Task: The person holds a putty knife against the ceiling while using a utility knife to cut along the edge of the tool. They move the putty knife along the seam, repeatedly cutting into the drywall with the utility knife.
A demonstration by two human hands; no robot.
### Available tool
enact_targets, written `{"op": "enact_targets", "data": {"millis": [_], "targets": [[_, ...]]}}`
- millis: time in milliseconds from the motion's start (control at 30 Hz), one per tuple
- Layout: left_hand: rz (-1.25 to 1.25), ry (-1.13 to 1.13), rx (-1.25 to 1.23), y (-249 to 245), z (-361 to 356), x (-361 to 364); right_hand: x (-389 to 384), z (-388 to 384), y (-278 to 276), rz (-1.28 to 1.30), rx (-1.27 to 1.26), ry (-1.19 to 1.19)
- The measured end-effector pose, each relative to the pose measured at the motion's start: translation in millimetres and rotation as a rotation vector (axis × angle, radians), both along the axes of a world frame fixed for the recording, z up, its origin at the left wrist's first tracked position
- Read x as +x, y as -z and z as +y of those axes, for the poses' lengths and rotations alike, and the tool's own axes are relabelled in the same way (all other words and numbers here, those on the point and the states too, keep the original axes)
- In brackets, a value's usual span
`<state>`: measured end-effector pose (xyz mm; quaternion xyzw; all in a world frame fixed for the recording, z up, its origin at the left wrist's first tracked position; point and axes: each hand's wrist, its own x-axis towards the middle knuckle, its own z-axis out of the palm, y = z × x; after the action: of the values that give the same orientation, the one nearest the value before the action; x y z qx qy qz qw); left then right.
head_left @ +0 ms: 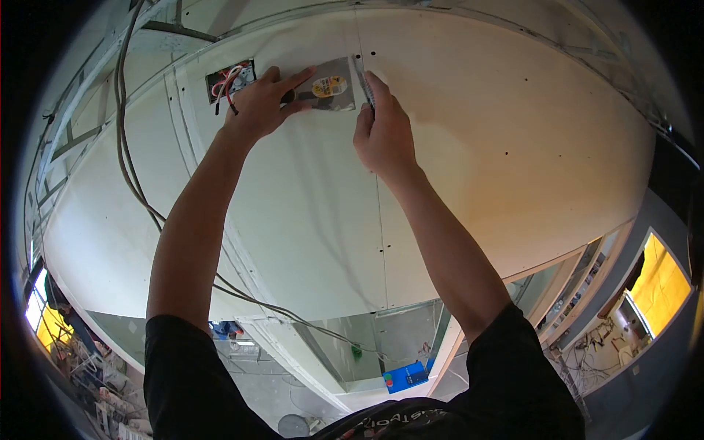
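High on a pale plasterboard wall, my left hand is closed round a wide putty knife. Its grey blade bears a yellow label and points right. Thumb and forefinger press along the blade's near end, and the dark handle is mostly hidden. Close to the blade's right edge, my right hand grips a slim grey tool. Seen nearly edge-on, that tool does not show its exact kind. Just left of my left hand, an open electrical box in the board has red, white and black wires sticking out.
Long grey cables hang at the left and run across the board's lower part. Metal framing lines the left side. Below, a blue box and a grey bucket stand near the floor. A window opening glows yellow at right.
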<state>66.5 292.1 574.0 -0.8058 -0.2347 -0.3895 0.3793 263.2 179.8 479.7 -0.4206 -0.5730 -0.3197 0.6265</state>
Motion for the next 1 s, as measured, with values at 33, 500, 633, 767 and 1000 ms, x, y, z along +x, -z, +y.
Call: {"op": "enact_targets", "data": {"millis": [33, 500, 633, 767, 1000], "targets": [[0.006, 0.037, 0.021, -1, 3, 0, 0, 2, -1, 0.014, 0.033, -0.013], [0.003, -0.015, 0.059, -3, 5, 2, 20, 7, 14, 0.029, 0.16, 0.008], [0.035, -0.068, -0.06, -5, -2, 1, 19, 5, 14, 0.039, 0.153, -0.006], [0.024, -0.047, 0.005, -5, 3, 2, 16, -1, 16, 0.106, 0.053, -0.043], [0.022, -0.067, 0.003, -4, 5, 1, 20, 2, 16, 0.045, 0.132, -0.01]]}}
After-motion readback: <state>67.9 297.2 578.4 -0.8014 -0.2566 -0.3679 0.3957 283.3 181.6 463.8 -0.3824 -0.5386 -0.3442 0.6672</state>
